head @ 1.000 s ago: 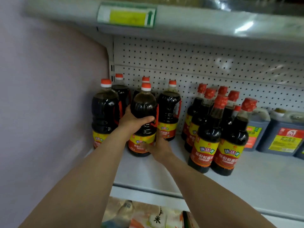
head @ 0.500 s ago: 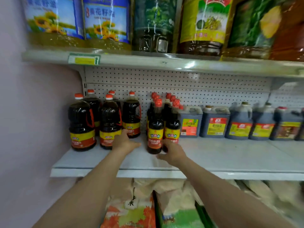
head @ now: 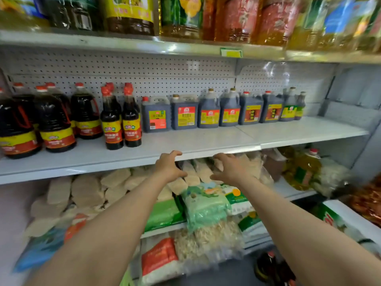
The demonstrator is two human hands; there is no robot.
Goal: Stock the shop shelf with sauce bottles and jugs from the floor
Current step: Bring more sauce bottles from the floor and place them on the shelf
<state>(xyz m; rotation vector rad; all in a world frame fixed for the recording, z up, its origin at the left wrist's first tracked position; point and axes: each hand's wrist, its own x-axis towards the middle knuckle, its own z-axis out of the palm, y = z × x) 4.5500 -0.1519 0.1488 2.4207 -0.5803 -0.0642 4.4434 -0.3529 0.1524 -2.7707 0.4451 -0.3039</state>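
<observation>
The white middle shelf point(head: 206, 142) carries round dark sauce jugs with red handles point(head: 53, 120) at the left, tall red-capped sauce bottles point(head: 111, 120) beside them, and a row of square dark jugs point(head: 208, 112) toward the right. My left hand point(head: 168, 167) and my right hand point(head: 231, 168) hover empty in front of the shelf's front edge, fingers loosely curled, touching nothing. Dark red-capped bottles point(head: 272, 267) stand on the floor at the bottom right.
Big oil bottles point(head: 237, 17) fill the top shelf. Bagged rice and grain point(head: 204, 205) is stacked on the lower shelves under my hands. A white and green carton point(head: 348, 219) sits at the right, with an oil jug point(head: 303, 168) behind it.
My hands let go of the round jug at the left and drew back off the shelf. My view pulled back and swung right and down, bringing in the lower shelves and floor.
</observation>
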